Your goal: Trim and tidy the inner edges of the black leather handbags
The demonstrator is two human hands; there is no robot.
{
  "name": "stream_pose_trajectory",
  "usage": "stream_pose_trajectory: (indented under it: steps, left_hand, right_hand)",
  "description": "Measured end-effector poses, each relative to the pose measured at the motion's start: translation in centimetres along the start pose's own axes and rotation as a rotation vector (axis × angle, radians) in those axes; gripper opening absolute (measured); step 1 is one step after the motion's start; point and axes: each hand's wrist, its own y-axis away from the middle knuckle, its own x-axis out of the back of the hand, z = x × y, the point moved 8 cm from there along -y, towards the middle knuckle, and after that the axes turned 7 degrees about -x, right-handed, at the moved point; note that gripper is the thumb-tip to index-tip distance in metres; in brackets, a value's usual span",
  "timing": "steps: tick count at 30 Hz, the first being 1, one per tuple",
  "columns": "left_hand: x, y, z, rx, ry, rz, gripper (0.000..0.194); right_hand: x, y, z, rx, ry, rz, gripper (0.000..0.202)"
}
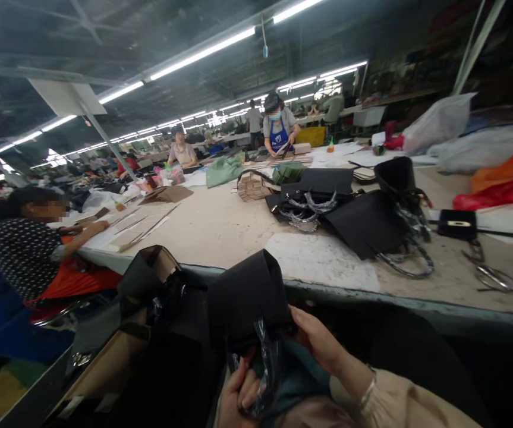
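Note:
A black handbag (247, 297) is held low in front of me, below the table's near edge, its base tilted upward and its plastic-wrapped handles hanging down. My left hand (241, 389) is closed around the wrapped handle (265, 368) at the bottom of the view. My right hand (316, 336) grips the bag's right side, its fingers partly hidden behind the black panel. Left of the held bag, more black bags with tan linings (117, 356) are piled beside the table.
On the worktable (203, 226) lie black bags with wrapped handles (363, 223), a green cloth (224, 170), a small black bag (456, 224) and plastic bags (438, 128). A person in dotted clothing (27, 255) works at left; a person in a blue apron (278, 134) stands across.

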Motion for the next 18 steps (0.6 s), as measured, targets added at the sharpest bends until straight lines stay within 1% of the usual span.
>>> stream_pose_trajectory:
  steps: [1,3,5,7,9,11,13,15,18]
  left_hand:
    - [-0.1,0.2,0.0,-0.004,-0.021,0.017,0.018]
    - [-0.5,0.5,0.0,-0.004,-0.061,0.04,0.019]
    - [-0.9,0.8,-0.1,-0.004,-0.076,0.045,0.022]
    - [-1.3,0.9,-0.2,-0.001,-0.075,0.051,0.024]
    - [-1.5,1.0,-0.3,0.003,-0.069,0.056,0.023]
    - [-1.7,1.0,-0.6,0.008,-0.069,0.049,0.021]
    - [-1.9,0.9,-0.9,0.011,-0.087,0.042,0.019]
    - [-2.1,0.9,-1.0,0.005,-0.128,0.046,0.019]
    - [-2.8,0.8,-0.7,-0.049,-0.248,0.064,0.026]
  right_hand:
    - [-0.6,0.1,-0.1,0.021,0.002,-0.034,0.045]
    - [-1.0,0.2,-0.3,0.042,0.012,-0.042,0.043]
    - [-0.8,0.3,-0.4,0.049,0.028,-0.03,0.043]
    - [-0.7,0.5,-0.6,0.067,0.041,-0.058,0.044]
    - [-0.4,0.7,-1.0,0.121,0.097,-0.086,0.045]
    - [0.3,0.9,-1.4,0.206,0.231,-0.037,0.049]
    - [1.3,1.0,-1.9,0.283,0.371,0.061,0.055]
    - [2.0,1.1,-2.0,0.304,0.432,0.116,0.058]
    - [2.1,1.3,-2.1,0.278,0.392,0.081,0.055]
